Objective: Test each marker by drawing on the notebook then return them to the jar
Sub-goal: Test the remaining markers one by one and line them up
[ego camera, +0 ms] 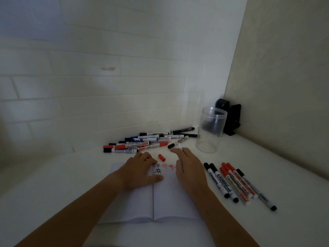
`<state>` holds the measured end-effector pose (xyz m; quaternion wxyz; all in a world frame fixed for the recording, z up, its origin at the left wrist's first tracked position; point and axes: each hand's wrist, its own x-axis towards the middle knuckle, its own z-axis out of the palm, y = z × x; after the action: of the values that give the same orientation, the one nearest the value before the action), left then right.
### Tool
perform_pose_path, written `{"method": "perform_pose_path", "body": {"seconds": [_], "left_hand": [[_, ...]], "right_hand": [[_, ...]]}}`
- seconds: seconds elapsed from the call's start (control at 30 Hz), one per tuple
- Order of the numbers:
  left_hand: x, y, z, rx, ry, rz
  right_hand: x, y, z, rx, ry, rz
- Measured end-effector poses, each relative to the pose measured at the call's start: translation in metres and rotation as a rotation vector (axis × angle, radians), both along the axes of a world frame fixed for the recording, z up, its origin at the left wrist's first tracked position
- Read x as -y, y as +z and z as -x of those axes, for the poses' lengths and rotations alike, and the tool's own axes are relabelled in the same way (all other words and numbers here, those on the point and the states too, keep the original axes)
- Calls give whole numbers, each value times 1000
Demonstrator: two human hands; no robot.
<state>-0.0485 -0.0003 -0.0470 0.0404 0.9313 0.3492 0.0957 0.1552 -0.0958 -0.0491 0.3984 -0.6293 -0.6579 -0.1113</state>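
1. An open notebook point(160, 198) with plain white matte pages lies flat on the smooth white table point(53, 184); small hash marks in black and red run along the top of its right page.
2. The left hand point(142, 172) rests on the notebook's left page, its grip spread, fingers straight and flat against the paper, thumb lying by the centre fold.
3. The right hand point(189, 171) sits over the notebook's right page, its grip pinching a slim white marker point(179, 147) whose end sticks out beyond the fingertips; its colour cannot be told.
4. A short red cylindrical cap point(161, 157) lies loose on the table just beyond the notebook's top edge, between the two hands.
5. A loose pile of markers point(142, 142), black, red and blue caps on white printed barrels, lies beyond the notebook near the tiled wall point(106, 77).
6. A neat row of markers point(236, 182), black- and red-capped, lies to the right of the notebook.
7. A clear plastic jar point(211, 130), round, upright and open-topped, stands beyond the notebook's right corner.
8. A black glossy object point(229, 118) stands behind the jar in the corner; what it is cannot be told.
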Motion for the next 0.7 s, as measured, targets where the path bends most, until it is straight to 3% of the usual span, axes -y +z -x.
{"method": "perform_pose_path", "body": {"seconds": [0.23,0.43,0.53,0.7], "left_hand": [[4,-20,2,100,64,-3],[2,-19,3,109,70,17],[2,-18,2,152,61,38],[4,-17,2,232,36,58]], "right_hand": [[-5,-4,2,-70,15,44],[-2,7,15,-522,88,95],[-1,5,14,-639,117,205],[4,8,11,-722,143,152]]}}
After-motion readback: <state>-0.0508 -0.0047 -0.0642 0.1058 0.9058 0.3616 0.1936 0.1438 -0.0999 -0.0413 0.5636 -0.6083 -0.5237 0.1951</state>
